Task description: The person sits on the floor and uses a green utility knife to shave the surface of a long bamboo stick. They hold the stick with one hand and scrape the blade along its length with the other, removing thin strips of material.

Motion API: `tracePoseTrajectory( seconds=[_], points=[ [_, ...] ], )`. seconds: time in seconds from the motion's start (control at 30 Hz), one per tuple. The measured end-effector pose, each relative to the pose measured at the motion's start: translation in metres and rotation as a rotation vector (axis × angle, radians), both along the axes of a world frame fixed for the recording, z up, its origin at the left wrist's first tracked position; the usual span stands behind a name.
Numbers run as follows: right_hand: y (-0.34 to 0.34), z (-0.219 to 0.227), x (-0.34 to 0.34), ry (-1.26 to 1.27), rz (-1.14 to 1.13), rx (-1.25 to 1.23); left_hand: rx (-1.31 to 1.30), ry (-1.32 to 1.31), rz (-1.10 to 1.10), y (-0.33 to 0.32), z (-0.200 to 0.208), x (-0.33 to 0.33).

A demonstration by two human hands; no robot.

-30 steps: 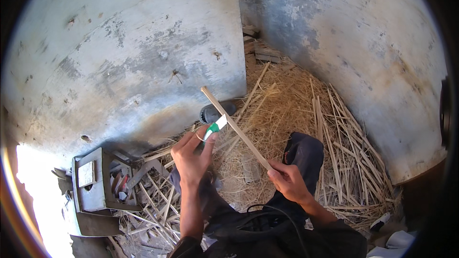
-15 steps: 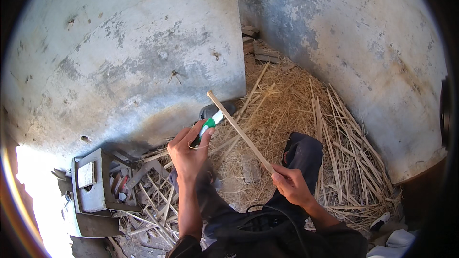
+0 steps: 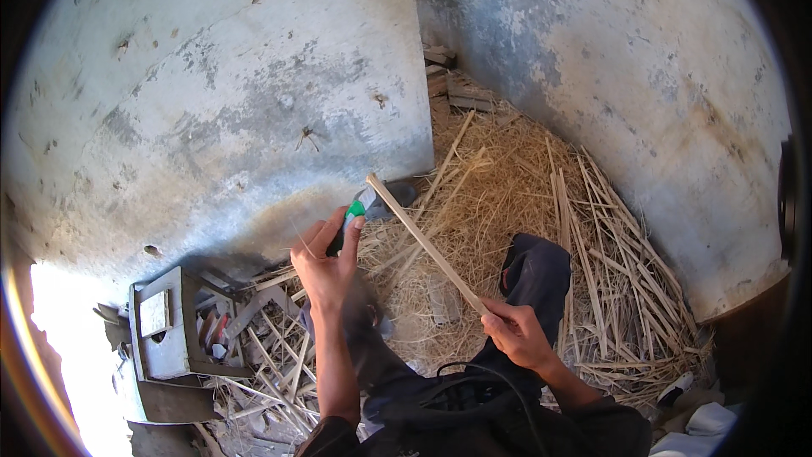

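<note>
My left hand [image 3: 326, 258] is closed around the handle of a utility knife [image 3: 353, 211], green and dark with a broad pale blade. The blade lies against or very close to the far end of a thin wooden strip [image 3: 423, 241]; I cannot tell whether it touches. My right hand [image 3: 518, 334] grips the strip's near end between thumb and fingers, so that it slants up and to the left. A fine pale shaving or thread shows beside the left hand's fingers.
Thin shavings [image 3: 507, 178] cover the floor ahead. Many loose wooden strips [image 3: 630, 279] are heaped along the right wall. A worn box-like frame [image 3: 165, 322] stands at the left, with sticks and scraps beside it. Plastered walls [image 3: 279, 76] close in the far side.
The knife and my left hand have shifted slightly left, toward the strip's far end. That end of the strip has dropped a little. My right hand has hardly moved.
</note>
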State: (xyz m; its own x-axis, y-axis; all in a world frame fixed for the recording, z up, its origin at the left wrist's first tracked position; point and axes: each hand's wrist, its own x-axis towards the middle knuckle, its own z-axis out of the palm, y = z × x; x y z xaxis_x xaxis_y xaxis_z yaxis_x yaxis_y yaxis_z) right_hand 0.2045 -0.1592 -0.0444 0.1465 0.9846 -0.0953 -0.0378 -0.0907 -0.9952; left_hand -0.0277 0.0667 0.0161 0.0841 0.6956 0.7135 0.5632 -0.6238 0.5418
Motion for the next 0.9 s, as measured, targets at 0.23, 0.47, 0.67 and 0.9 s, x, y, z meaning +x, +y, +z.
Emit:
tracePoseTrajectory(
  seconds=[0.23, 0.47, 0.67, 0.9],
  points=[
    [0.009, -0.001, 0.003, 0.075, -0.006, 0.041, -0.104, -0.086, -0.248, -0.022, -0.028, 0.021],
    [0.034, 0.003, 0.011, -0.03, -0.045, 0.06, -0.226, 0.003, -0.459, -0.064, -0.024, 0.033],
    [0.045, 0.023, 0.0, -0.044, -0.068, 0.141, -0.237, 0.06, -0.475, -0.073, -0.023, 0.033],
    [0.048, 0.03, 0.002, -0.094, -0.033, 0.163, -0.186, 0.056, -0.441, -0.075, -0.022, 0.033]
  ],
)
